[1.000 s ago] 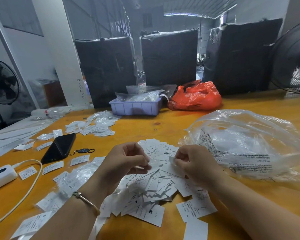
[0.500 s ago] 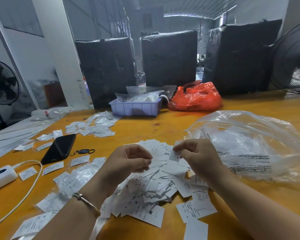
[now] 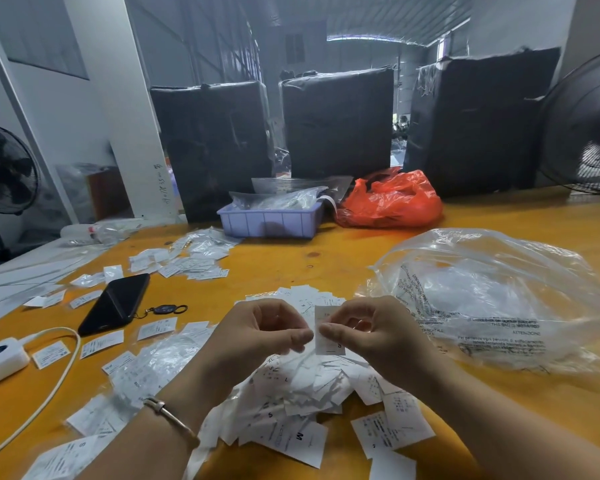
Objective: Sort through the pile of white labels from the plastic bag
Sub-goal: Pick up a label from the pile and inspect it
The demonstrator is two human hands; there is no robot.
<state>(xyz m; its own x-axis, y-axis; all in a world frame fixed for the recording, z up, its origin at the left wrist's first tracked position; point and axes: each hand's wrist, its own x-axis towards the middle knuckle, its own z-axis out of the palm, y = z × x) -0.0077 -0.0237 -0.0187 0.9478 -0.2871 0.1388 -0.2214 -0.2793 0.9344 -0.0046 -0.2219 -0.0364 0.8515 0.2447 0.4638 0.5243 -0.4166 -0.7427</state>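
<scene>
Both hands above label pile (image 3: 302, 386) on worktop (image 3: 326, 258) — right hand (image 3: 378, 334) and left hand (image 3: 257, 336) fingers pinch one label (image 3: 328, 336). Bag (image 3: 492, 292) right of pile.

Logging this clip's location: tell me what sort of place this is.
Probably a warehouse packing area: big black-wrapped bales behind the yellow wooden table, a metal roof, and a pile of white size labels.

Orange-yellow surface (image 3: 284, 271) under dim, cool daylight from a bright strip of roof opening (image 3: 374, 39). Beyond the far edge, three black-wrapped bales (image 3: 336, 123), a white pillar (image 3: 118, 109) and pale wall. Standing fans at far left (image 3: 4, 168) and far right (image 3: 589, 123).
</scene>
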